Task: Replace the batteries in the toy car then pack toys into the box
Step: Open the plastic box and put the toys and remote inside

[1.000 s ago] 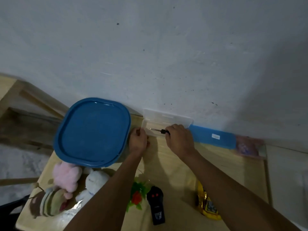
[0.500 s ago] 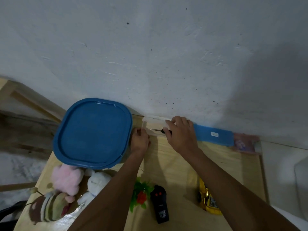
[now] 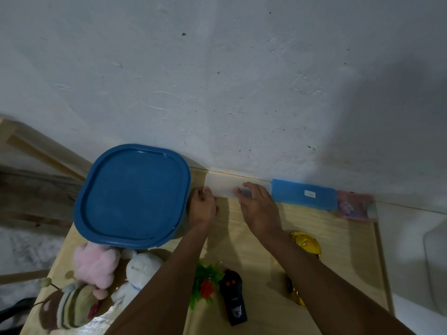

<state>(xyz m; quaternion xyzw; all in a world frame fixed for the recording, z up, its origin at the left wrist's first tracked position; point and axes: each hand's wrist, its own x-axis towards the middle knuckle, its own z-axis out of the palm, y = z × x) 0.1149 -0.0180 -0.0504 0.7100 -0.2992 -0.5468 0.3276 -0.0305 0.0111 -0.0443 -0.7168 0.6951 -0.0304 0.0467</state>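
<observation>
A small clear plastic case point(image 3: 223, 187) lies shut against the wall at the table's far edge. My left hand point(image 3: 202, 209) curls around its left end, thumb on the corner. My right hand point(image 3: 260, 206) rests on its right end with fingers spread and nothing in them. The yellow toy car point(image 3: 306, 243) lies near the right side, mostly hidden under my right forearm. A black remote point(image 3: 233, 298) lies near the front. The storage box under its blue lid point(image 3: 131, 197) stands at the left. No screwdriver shows.
Pink plush point(image 3: 95, 264), white plush point(image 3: 139, 269) and striped plush point(image 3: 72, 308) lie at the front left on crinkled plastic. An artificial flower point(image 3: 205, 284) lies beside the remote. A blue flat case point(image 3: 303, 194) and a pink packet point(image 3: 355, 206) sit along the wall at right.
My right hand held a small screwdriver over the open clear case. Now the case lid is down, the screwdriver is out of sight, and my right hand lies spread on the case.
</observation>
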